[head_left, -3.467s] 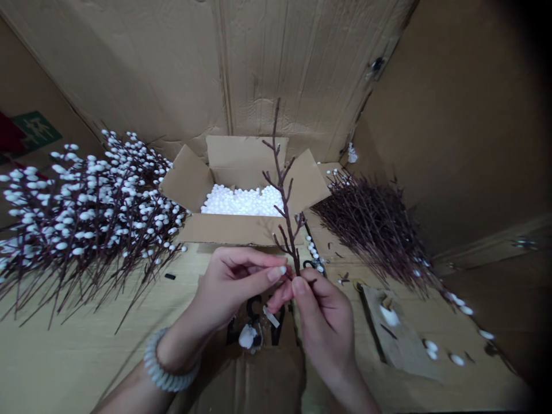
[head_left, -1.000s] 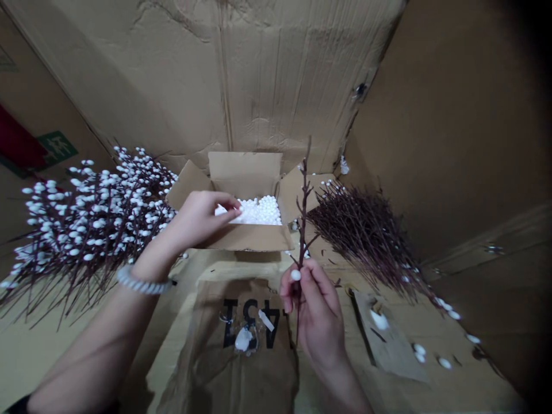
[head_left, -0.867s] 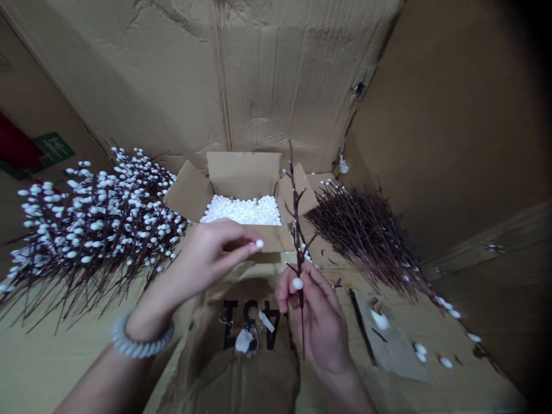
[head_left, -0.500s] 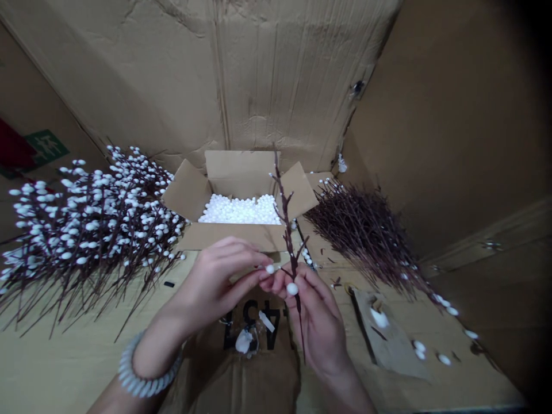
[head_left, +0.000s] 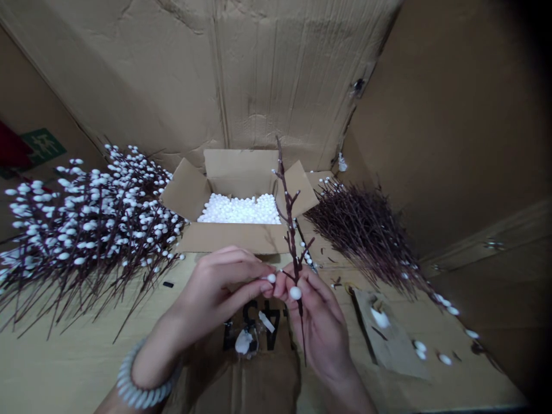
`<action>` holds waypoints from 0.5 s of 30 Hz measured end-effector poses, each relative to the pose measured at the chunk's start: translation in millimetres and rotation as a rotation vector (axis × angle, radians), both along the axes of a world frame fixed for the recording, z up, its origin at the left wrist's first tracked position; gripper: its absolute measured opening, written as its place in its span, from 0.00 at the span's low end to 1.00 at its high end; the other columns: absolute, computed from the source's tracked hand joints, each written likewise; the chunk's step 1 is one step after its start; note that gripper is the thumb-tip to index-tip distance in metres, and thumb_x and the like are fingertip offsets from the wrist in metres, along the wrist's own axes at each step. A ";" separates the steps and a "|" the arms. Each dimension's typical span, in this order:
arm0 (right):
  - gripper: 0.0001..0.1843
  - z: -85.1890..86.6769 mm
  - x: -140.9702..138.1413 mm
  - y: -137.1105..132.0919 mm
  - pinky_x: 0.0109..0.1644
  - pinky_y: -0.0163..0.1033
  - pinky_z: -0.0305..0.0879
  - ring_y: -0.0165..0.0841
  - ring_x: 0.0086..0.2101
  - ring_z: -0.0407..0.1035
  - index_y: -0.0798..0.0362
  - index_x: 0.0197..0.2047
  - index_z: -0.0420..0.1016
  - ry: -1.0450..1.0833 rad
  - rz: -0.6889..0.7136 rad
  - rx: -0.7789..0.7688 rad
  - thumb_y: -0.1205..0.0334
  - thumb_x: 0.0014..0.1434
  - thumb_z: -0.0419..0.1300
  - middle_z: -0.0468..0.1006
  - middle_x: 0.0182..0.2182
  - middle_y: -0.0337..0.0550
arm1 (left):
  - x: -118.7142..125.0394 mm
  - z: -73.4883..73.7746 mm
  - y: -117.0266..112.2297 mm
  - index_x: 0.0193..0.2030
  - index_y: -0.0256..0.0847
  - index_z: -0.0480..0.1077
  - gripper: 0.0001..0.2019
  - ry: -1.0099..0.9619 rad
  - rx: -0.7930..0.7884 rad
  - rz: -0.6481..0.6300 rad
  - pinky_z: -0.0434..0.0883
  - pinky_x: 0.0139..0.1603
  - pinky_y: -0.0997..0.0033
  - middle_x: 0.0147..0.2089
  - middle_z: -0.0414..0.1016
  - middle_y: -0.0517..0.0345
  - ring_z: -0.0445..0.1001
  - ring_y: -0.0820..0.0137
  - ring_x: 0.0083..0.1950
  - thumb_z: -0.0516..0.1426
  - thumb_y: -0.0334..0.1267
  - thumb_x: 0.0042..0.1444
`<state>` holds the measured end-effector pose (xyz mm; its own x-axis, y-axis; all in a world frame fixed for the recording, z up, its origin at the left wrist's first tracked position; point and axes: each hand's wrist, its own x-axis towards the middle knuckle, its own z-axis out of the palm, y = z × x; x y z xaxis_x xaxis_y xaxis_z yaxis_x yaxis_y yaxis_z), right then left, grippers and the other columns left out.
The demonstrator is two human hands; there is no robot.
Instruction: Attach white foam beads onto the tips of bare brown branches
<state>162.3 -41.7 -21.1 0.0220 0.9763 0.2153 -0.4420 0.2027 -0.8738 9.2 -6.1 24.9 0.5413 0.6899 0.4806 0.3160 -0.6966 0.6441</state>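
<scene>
My right hand [head_left: 321, 322] is closed round the lower stem of a dark brown artificial twig [head_left: 291, 230], which stands nearly upright with short side shoots. One white ball [head_left: 295, 293] sits on the twig just by my right fingers. Between thumb and fingertips, my left hand [head_left: 219, 287] pinches another white foam ball [head_left: 271, 278], close to the twig's left side. Whether that ball touches a shoot I cannot tell. Behind both hands is an open cardboard box [head_left: 233, 237] holding many small white balls [head_left: 239, 209].
Twigs covered in white balls [head_left: 95, 213] lie in a heap at left. A bundle of bare brown twigs [head_left: 362, 230] lies at right. Loose balls [head_left: 444, 359] and a flat cardboard piece [head_left: 392, 345] rest at front right. Cardboard walls [head_left: 276, 75] enclose the back and right.
My left hand, with its white ball, has shifted slightly down. The twig has moved a little to the right. My right hand keeps its hold.
</scene>
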 end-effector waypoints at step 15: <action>0.14 -3.7 -2.2 -3.4 0.41 0.43 0.69 0.36 0.33 0.71 0.50 0.29 0.72 0.125 0.205 0.006 0.56 0.63 0.52 0.74 0.28 0.42 | 3.4 -10.1 -8.6 0.38 0.40 0.78 0.07 -0.367 -0.267 0.062 0.75 0.33 0.79 0.34 0.79 0.54 0.77 0.73 0.33 0.60 0.27 0.55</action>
